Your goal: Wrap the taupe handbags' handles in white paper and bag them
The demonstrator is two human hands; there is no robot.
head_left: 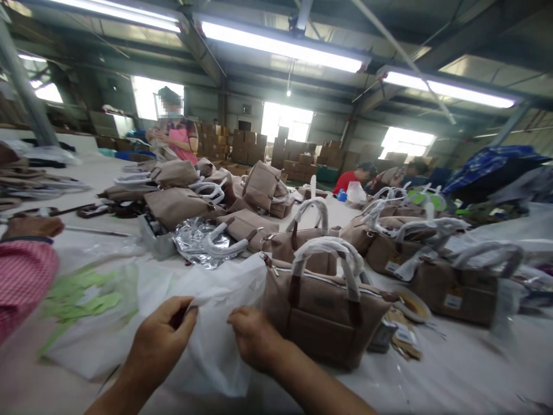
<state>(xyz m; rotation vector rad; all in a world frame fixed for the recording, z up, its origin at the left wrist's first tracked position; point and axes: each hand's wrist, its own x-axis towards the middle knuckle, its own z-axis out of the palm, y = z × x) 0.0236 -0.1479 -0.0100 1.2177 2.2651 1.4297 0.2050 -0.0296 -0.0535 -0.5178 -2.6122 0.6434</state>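
In the head view, the left hand (159, 340) and right hand (258, 340), fingers closed, pinch the white sheet (216, 363) near, left of the brown handbag (322, 334), whose handles (353, 291) are wrapped, body uncovered.

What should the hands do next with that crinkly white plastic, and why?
Maybe gently move apart to spread it: the left hand and right hand both seem to pinch the white plastic, which looks wrinkled and limp beside the brown handbag.
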